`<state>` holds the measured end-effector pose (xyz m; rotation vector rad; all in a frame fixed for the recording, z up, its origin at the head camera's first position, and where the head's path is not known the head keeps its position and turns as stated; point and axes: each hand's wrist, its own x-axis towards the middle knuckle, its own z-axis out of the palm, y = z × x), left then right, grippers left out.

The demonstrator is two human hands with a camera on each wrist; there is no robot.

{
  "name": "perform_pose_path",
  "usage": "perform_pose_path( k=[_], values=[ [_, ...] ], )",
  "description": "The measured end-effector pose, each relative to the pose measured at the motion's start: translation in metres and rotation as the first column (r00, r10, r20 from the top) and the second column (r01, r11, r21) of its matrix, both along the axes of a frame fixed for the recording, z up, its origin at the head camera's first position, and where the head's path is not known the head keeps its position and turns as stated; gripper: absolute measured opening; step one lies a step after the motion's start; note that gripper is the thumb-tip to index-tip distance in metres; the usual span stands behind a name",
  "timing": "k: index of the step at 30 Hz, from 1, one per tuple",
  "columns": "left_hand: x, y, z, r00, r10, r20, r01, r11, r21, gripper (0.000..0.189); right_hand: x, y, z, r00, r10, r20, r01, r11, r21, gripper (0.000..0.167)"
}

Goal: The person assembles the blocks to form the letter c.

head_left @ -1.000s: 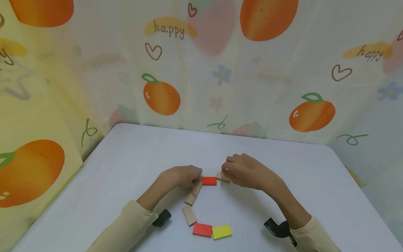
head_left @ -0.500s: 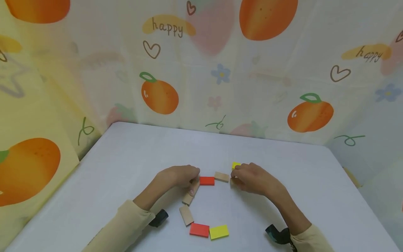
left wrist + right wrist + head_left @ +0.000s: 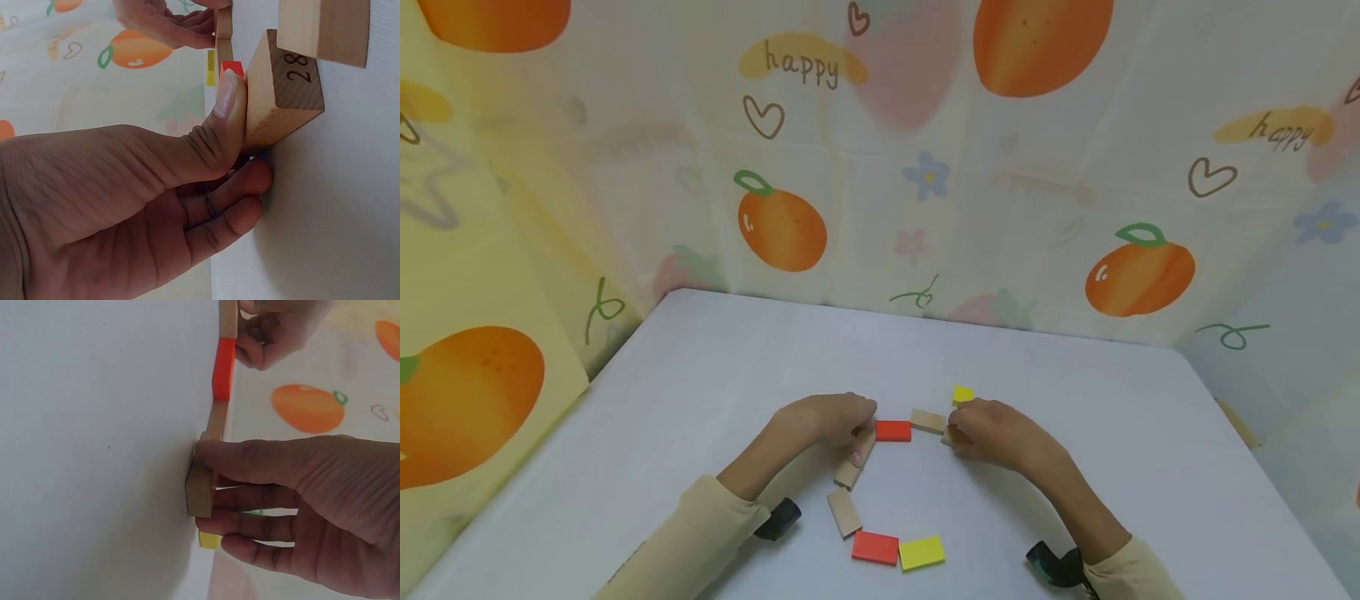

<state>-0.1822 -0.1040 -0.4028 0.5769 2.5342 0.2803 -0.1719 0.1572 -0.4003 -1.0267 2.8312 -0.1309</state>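
Observation:
Flat wooden and coloured blocks lie in a curved row on the white table. My left hand holds a plain wooden block between thumb and fingers; the left wrist view shows its end marked 28. My right hand pinches another plain wooden block, thumb on one side and fingers on the other, at the row's right end. Between the hands lie a red block and a plain wooden block. The right hand's fingers partly hide its block in the head view.
A yellow block sits just beyond my right hand. Nearer me are a plain wooden block, a red block and a yellow block. A fruit-printed cloth hangs behind the table.
My right hand first shifted right, uncovering the yellow block behind it, then came slightly back left and nearer with its wooden block, up to its neighbour. My left hand stayed in place.

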Motion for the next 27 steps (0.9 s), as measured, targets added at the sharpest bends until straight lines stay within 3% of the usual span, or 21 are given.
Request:
perform_pose_path(
  k=[9,20,27],
  values=[
    [-0.001,0.001,-0.002,1.0,0.001,0.002,-0.001,1.0,-0.002,0.033,-0.003,-0.001,0.004,0.992,-0.075,0.104,0.077,0.997,-0.014,0.011],
    [-0.001,0.002,-0.001,1.0,0.003,0.006,-0.003,1.0,-0.003,0.033,-0.003,0.001,0.007,0.986,-0.06,0.158,0.072,0.995,-0.066,0.007],
    [-0.001,0.003,0.0,1.0,0.01,0.008,-0.01,1.0,-0.01,0.032,-0.001,0.008,0.017,0.98,-0.155,0.121,0.159,0.987,-0.018,0.03]
  ],
)
